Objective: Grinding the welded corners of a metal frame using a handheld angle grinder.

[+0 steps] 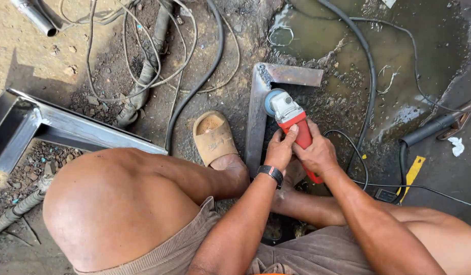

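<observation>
Fingers (289, 133) of the left hand (279, 150) and right hand (317, 153) clench a red angle grinder (291, 119); just beyond them its disc (269, 101) touches an L-shaped steel bracket (258, 114).

No package, label, sign or screen shows here; only a small crumpled white scrap (456, 146) lies at three o'clock.

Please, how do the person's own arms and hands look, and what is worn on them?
Both arms are bare, with no sleeves and no gloves. The left hand has a black band with a dark face, like a watch, on its wrist. The right hand wears nothing; no ring is visible.
</observation>
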